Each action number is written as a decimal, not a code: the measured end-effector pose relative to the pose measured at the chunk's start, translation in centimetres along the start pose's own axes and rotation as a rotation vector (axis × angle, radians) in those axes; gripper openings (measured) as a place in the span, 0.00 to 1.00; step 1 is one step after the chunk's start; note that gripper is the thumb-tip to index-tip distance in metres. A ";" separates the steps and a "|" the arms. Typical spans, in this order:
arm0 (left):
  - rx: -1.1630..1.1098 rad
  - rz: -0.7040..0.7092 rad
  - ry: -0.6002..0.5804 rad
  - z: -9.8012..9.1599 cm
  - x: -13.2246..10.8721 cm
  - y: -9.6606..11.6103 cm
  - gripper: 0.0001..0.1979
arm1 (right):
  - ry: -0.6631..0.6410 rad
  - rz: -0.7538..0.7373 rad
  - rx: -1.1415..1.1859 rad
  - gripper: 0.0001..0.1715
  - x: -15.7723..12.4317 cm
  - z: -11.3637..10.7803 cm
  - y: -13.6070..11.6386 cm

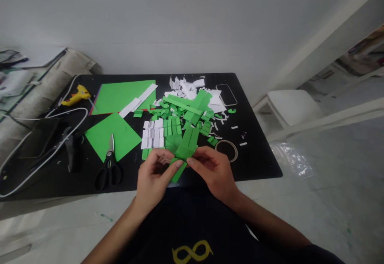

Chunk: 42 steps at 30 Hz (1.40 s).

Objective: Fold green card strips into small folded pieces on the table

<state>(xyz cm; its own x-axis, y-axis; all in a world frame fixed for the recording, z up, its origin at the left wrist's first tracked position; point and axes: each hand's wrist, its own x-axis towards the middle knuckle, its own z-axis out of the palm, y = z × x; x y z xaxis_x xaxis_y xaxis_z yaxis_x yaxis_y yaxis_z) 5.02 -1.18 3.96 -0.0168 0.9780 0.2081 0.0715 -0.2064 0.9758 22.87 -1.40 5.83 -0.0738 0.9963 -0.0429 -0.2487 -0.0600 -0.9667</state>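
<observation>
Both my hands meet at the near edge of a black table [258, 164]. My left hand [154, 178] and my right hand [211, 170] pinch a folded green paper strip [177, 170] between their fingertips. Just beyond my fingers lie more green paper strips [189, 138], and a pile of small folded green and white pieces [162, 130] spreads across the table's middle.
Black scissors [109, 168] rest on a green paper square [112, 136] to the left. Farther back lie a larger green sheet [123, 95], a yellow glue gun [76, 95], white scraps [187, 84], a phone [226, 95] and a tape ring [227, 150]. White cables [45, 152] trail at the left.
</observation>
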 end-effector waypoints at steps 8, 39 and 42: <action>-0.028 -0.031 0.013 0.0 0.0 0.2 0.08 | -0.040 0.059 0.051 0.11 -0.3 0.2 0.4; -0.046 -0.095 -0.002 -0.3 0.1 0.3 0.04 | -0.019 0.104 -0.007 0.12 0.1 0.2 0.3; -0.039 -0.088 -0.003 -0.2 0.1 0.2 0.04 | -0.028 0.124 -0.011 0.13 0.0 0.3 0.3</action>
<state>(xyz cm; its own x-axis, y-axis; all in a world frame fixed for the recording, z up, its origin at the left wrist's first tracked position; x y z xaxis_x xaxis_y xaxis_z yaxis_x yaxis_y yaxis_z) 4.79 -1.16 4.22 -0.0187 0.9925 0.1212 0.0311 -0.1206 0.9922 22.51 -1.39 5.59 -0.1305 0.9792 -0.1552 -0.2253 -0.1817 -0.9572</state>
